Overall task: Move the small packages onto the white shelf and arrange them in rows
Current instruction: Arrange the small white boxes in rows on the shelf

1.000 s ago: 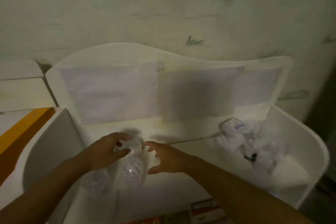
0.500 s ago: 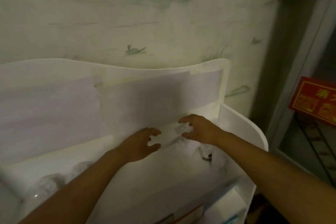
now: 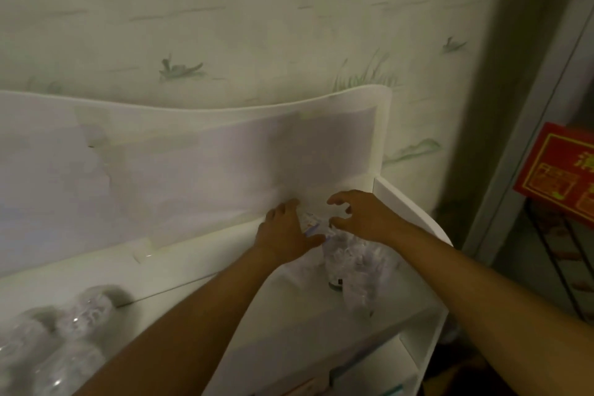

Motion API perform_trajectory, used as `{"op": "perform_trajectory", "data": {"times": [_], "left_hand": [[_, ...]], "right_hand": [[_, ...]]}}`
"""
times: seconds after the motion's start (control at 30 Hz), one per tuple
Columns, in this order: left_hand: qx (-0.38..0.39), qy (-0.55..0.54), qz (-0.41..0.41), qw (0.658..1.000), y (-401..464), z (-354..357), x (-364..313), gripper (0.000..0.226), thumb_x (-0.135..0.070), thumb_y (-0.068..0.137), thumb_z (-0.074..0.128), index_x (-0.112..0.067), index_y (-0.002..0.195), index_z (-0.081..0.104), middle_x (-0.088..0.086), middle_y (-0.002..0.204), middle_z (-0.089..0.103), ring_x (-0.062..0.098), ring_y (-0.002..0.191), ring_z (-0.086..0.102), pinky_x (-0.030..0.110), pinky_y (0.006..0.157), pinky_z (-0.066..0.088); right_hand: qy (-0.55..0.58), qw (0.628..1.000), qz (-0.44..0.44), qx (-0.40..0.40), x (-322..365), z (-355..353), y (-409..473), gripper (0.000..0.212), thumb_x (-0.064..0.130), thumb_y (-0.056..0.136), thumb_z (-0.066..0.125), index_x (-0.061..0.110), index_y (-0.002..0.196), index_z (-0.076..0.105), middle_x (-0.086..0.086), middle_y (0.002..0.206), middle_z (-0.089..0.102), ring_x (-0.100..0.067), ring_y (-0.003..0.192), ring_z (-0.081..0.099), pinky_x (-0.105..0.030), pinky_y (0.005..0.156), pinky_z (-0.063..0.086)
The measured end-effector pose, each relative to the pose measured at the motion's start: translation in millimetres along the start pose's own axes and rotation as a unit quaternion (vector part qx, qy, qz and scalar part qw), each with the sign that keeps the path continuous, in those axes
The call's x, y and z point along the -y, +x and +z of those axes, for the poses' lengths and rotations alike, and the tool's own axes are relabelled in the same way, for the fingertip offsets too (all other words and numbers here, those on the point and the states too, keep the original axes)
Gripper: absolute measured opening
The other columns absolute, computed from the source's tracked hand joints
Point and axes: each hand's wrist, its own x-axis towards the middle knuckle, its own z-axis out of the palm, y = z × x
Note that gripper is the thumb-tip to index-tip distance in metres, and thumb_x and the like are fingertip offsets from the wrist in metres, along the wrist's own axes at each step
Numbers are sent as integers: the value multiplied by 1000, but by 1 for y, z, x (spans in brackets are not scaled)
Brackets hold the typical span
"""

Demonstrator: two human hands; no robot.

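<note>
A loose heap of small clear-wrapped packages (image 3: pixel 355 262) lies at the right end of the white shelf (image 3: pixel 205 270). My left hand (image 3: pixel 284 231) rests at the heap's left edge, fingers spread over one small package (image 3: pixel 310 223). My right hand (image 3: pixel 361 219) hovers over the heap's back part with curled, parted fingers and nothing gripped. Two or three clear packages (image 3: pixel 64 334) stand close together at the shelf's left end.
The shelf has a tall curved back panel (image 3: pixel 193 167) covered with pale paper and a raised right side wall (image 3: pixel 405 202). Lower compartments (image 3: pixel 369 370) show below. A red sign (image 3: pixel 559 173) hangs on a dark rack at the right.
Both hands left the packages at the shelf's left end and reached right to the heap. Since half a second ago the hands have drawn closer together over it.
</note>
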Motion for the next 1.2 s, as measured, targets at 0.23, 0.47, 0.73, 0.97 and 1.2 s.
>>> {"op": "perform_trajectory", "data": {"times": [0.23, 0.47, 0.73, 0.97, 1.2], "left_hand": [[-34, -7, 26, 999, 2, -1, 14, 69, -47, 76, 71, -23, 135, 43, 4, 130, 58, 24, 116, 56, 39, 97, 48], [-34, -15, 63, 997, -32, -52, 65, 68, -49, 71, 74, -32, 132, 48, -9, 125, 60, 14, 110, 60, 29, 93, 49], [-5, 64, 57, 996, -89, -57, 123, 63, -56, 79, 65, -38, 134, 43, -16, 137, 48, 9, 123, 49, 22, 96, 41], [26, 87, 1, 996, -111, -54, 164, 60, -58, 82, 62, -37, 134, 41, -12, 139, 49, 10, 120, 49, 25, 94, 42], [25, 64, -2, 998, -122, -50, 178, 54, -49, 83, 65, -34, 130, 45, -8, 130, 55, 8, 107, 51, 21, 86, 43]], "right_hand": [[18, 999, -15, 32, -5, -1, -1, 47, 36, 87, 67, 23, 130, 55, -1, 129, 57, -8, 96, 52, -19, 85, 42], [-42, 997, 63, 33, 18, 17, 18, 59, 53, 90, 55, 17, 136, 44, -9, 130, 56, -23, 114, 56, -32, 96, 46], [-173, 972, 100, 121, 49, 59, 20, 107, 80, 67, 58, 13, 146, 28, -12, 143, 44, -30, 126, 48, -40, 97, 46], [-142, 981, 85, 103, 51, 67, 12, 96, 58, 71, 69, 25, 148, 22, -9, 140, 45, -30, 122, 52, -41, 95, 49], [-1, 994, -9, 110, 70, 65, 9, 86, 42, 71, 74, 27, 144, 30, -5, 133, 47, -22, 111, 52, -35, 92, 49]]}}
